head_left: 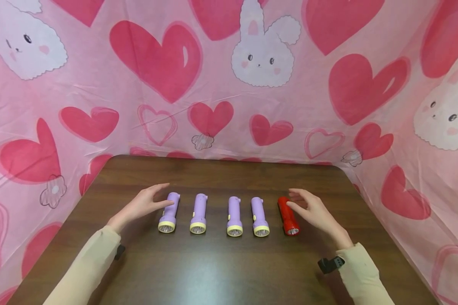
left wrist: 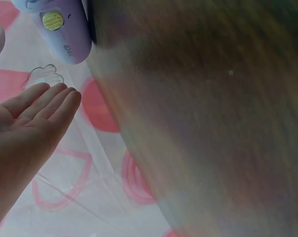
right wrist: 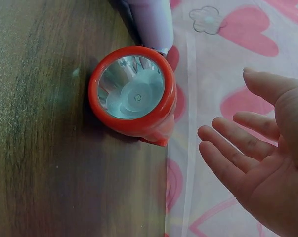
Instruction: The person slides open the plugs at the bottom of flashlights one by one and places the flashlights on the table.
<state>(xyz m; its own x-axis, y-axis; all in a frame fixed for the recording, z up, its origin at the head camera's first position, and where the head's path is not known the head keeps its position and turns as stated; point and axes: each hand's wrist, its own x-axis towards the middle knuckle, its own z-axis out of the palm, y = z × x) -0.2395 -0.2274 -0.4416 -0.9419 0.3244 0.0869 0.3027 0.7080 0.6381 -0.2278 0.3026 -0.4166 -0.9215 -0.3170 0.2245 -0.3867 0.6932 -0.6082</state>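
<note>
Hands (head_left: 229,207) flanking torches (head_left: 234,216) (both apart)

Row: five torches lie side by side on the tabletop (head_left: 221,271), heads toward the person, tails toward the far edge.
First torch (head_left: 168,212): at the left end of the row.
Second torch (head_left: 199,214): just right of the first, apart from it.
Third torch (head_left: 234,216): in the middle of the row.
Fourth torch (head_left: 259,217): close beside the third, on its right.
Fifth torch (head_left: 288,216): at the right end of the row.
Left hand (head_left: 145,203): just left of the first torch, fingers beside its tail.
Right hand (head_left: 313,212): just right of the fifth torch, fingers near its tail.
Cloth (head_left: 229,84): stands behind the tabletop and along both sides.
</note>
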